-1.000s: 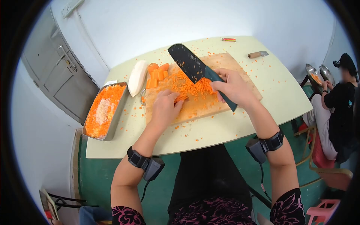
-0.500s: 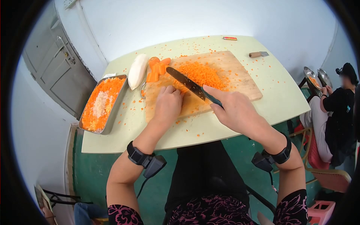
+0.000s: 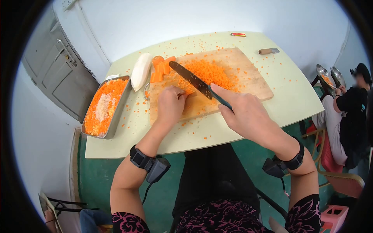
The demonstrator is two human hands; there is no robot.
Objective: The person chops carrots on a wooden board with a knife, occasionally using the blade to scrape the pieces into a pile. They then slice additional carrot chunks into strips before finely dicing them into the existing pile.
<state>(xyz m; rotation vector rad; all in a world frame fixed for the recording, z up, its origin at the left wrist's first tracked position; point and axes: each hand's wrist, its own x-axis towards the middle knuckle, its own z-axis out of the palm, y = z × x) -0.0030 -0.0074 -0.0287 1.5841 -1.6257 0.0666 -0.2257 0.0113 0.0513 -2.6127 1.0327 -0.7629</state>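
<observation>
My right hand is closed around the dark green handle of a kitchen knife. Its broad dark blade, flecked with carrot bits, slants up and left over the wooden cutting board. Close to the blade's near side, my left hand is closed, fingertips pinching thin carrot strips, mostly hidden by the fingers. Beyond the blade lies a heap of chopped carrot. Thick carrot chunks are piled at the board's upper left corner.
A peeled white radish lies left of the board. Next to it stands a metal tray of chopped carrot with a pale minced heap. A wooden-handled peeler-like tool and a red packet lie at the back. Another person sits at right.
My left hand has shifted slightly left, away from the blade, and its fingertips now pinch visible carrot strips. The knife has barely moved.
</observation>
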